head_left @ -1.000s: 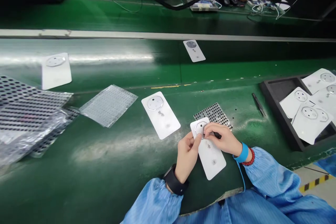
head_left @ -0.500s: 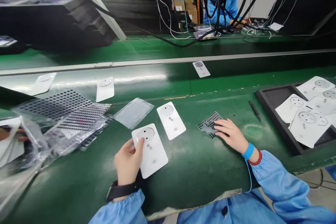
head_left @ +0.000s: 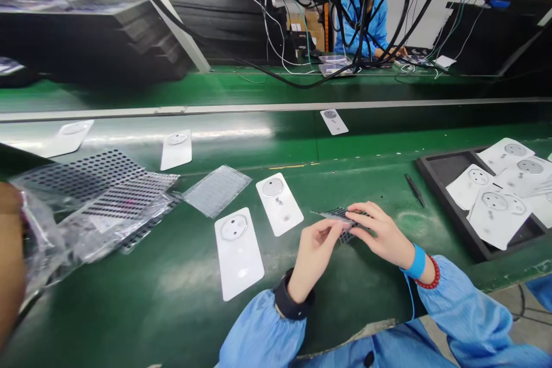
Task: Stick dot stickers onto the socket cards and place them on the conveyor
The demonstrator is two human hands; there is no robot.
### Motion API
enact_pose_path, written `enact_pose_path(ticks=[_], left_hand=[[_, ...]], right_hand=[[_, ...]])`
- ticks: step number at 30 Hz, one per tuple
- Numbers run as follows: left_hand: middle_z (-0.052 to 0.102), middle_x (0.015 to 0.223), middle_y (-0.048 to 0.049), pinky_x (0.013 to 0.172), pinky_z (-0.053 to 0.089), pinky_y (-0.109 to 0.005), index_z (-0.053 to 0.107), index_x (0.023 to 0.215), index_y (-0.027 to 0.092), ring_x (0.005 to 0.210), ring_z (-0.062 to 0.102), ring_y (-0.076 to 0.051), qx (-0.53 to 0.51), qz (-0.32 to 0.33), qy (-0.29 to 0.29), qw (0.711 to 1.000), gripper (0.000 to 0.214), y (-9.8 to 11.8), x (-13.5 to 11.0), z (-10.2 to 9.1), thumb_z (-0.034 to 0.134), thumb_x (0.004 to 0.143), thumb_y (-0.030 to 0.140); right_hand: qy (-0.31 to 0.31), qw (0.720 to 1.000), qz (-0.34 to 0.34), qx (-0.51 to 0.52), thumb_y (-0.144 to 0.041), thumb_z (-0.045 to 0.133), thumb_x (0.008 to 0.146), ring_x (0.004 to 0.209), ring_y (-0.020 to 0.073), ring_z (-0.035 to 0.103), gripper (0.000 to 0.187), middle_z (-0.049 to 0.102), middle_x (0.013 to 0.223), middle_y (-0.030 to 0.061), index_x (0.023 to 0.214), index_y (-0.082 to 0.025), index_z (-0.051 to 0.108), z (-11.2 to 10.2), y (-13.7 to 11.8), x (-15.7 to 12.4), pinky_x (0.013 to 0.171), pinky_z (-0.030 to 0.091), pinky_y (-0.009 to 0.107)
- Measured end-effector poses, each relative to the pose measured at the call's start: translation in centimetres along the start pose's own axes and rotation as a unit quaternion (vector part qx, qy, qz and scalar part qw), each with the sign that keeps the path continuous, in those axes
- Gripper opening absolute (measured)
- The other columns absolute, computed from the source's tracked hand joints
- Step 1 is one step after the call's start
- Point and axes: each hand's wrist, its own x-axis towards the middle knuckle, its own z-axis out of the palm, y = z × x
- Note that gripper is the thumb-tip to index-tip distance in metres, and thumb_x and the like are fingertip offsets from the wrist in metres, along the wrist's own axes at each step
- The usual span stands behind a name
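between left hand (head_left: 317,250) and right hand (head_left: 379,233), the perforated sheet (head_left: 340,219) is pinched.

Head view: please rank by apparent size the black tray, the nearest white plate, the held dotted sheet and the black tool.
1. black tray
2. white plate
3. dotted sheet, partly hidden, so this place is unsure
4. black tool
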Motion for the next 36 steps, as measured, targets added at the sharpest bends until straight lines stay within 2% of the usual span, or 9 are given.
enact_pose_path(ticks=[5, 14, 19, 22, 25, 28, 30, 32, 36], left_hand=[[0.073, 0.075, -0.0061, 0.074, 0.052, -0.027, 0.075, 0.073, 0.015, 0.074, 0.063, -0.018, -0.111, -0.071, -0.008, 0.991, 0.031, -1.0, 0.7, -0.2, 0.073, 0.072, 0.046], [0.070, 0.083, -0.0091, 0.083, 0.054, -0.032, 0.070, 0.078, 0.013, 0.080, 0.067, -0.019, -0.237, -0.274, -0.063, 0.930, 0.020, -2.1, 1.2, -1.1, 0.073, 0.073, 0.032], [0.071, 0.086, -0.0105, 0.085, 0.054, -0.033, 0.065, 0.077, 0.016, 0.079, 0.069, -0.017, -0.163, -0.321, -0.077, 0.930, 0.015, -2.5, 1.8, -0.9, 0.055, 0.085, 0.024], [0.072, 0.086, -0.0100, 0.079, 0.054, -0.032, 0.065, 0.077, 0.017, 0.078, 0.069, -0.019, -0.068, -0.296, -0.092, 0.948, 0.021, -2.2, 1.9, -0.9, 0.055, 0.085, 0.033], [0.067, 0.061, -0.0076, 0.065, 0.051, -0.034, 0.064, 0.059, 0.017, 0.062, 0.066, -0.023, 0.085, -0.245, -0.096, 0.961, 0.033, -1.3, 2.6, -2.1, 0.066, 0.076, 0.045], [0.053, 0.044, -0.0039, 0.068, 0.047, -0.035, 0.050, 0.040, 0.021, 0.064, 0.064, -0.028, 0.249, -0.162, -0.047, 0.954, 0.041, 0.7, 5.8, -2.9, 0.073, 0.070, 0.037], [0.060, 0.059, -0.0060, 0.079, 0.047, -0.038, 0.055, 0.050, 0.019, 0.084, 0.065, -0.029, 0.325, -0.107, 0.004, 0.940, 0.032, 2.4, 9.8, -2.1, 0.071, 0.075, 0.031], [0.067, 0.090, -0.0079, 0.091, 0.045, -0.043, 0.065, 0.085, 0.015, 0.100, 0.062, -0.026, 0.374, -0.068, 0.039, 0.924, 0.013, 4.2, 14.9, 0.1, 0.066, 0.083, 0.027], [0.054, 0.129, -0.0128, 0.096, 0.045, -0.050, 0.054, 0.124, 0.014, 0.114, 0.055, -0.028, 0.422, -0.053, 0.090, 0.900, 0.040, 7.1, 24.6, 6.7, 0.061, 0.090, 0.032]], right_hand=[[0.007, 0.999, -0.012, 0.031, -0.018, 0.054, 0.094, 0.088, 0.0169, 0.061, 0.012, 0.064, 0.095, 0.0076, 0.097, -0.018, 0.065, 1.3, -0.6, 0.6, 0.078, 0.054, 0.031], [-0.079, 0.991, -0.079, -0.078, -0.013, 0.034, 0.099, 0.086, 0.0206, 0.061, 0.029, 0.064, 0.094, 0.0125, 0.096, -0.013, 0.063, 2.9, -0.4, -0.3, 0.073, 0.054, 0.032], [-0.137, 0.984, -0.083, -0.077, -0.016, 0.031, 0.100, 0.079, 0.0204, 0.058, 0.032, 0.062, 0.085, 0.0108, 0.089, -0.014, 0.062, 3.8, 0.3, -0.6, 0.068, 0.053, 0.032], [-0.136, 0.988, -0.048, -0.045, -0.015, 0.034, 0.098, 0.078, 0.0193, 0.057, 0.027, 0.060, 0.085, 0.0091, 0.087, -0.015, 0.058, 4.0, 1.4, -0.9, 0.069, 0.052, 0.030], [-0.106, 0.994, 0.013, 0.011, -0.014, 0.035, 0.097, 0.078, 0.0174, 0.057, 0.022, 0.059, 0.085, 0.0077, 0.086, -0.016, 0.054, 3.7, 2.5, -1.5, 0.070, 0.052, 0.029], [-0.051, 0.992, 0.081, 0.080, -0.017, 0.041, 0.098, 0.079, 0.0144, 0.059, 0.018, 0.061, 0.086, 0.0049, 0.084, -0.018, 0.053, 3.4, 3.0, -1.7, 0.072, 0.053, 0.025], [-0.002, 0.985, 0.121, 0.121, -0.020, 0.042, 0.098, 0.080, 0.0129, 0.061, 0.019, 0.061, 0.088, 0.0047, 0.082, -0.019, 0.052, 3.3, 3.1, -1.6, 0.070, 0.053, 0.022], [0.049, 0.976, 0.152, 0.147, -0.022, 0.042, 0.098, 0.081, 0.0128, 0.063, 0.020, 0.062, 0.090, 0.0061, 0.082, -0.018, 0.052, 3.1, 3.0, -1.2, 0.067, 0.054, 0.021], [0.142, 0.959, 0.180, 0.165, -0.022, 0.046, 0.096, 0.085, 0.0155, 0.064, 0.019, 0.062, 0.090, 0.0074, 0.079, -0.018, 0.054, 2.5, 3.2, -0.8, 0.072, 0.055, 0.024]])
